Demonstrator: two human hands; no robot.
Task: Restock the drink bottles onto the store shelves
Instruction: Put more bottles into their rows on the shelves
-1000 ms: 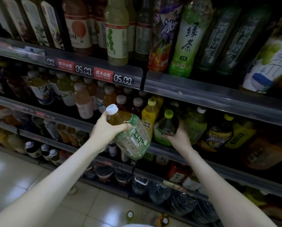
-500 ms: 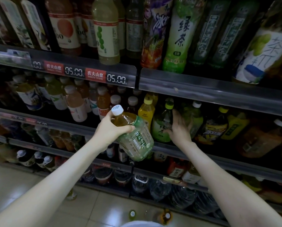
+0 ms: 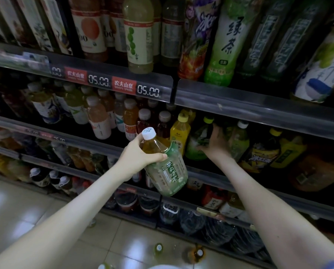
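Now two hands: left hand (image 3: 137, 158) grips one tea bottle (image 3: 165, 167).

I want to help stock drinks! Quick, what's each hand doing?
Left hand: closed around the white-capped tea bottle.
Right hand: open, reaching among the shelf bottles beside a green-labelled bottle; holding nothing clearly.

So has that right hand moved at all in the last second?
Yes. The right hand has pushed deeper into the shelf, between the green-capped bottle and the white-capped bottle; earlier it was at the first one's front.
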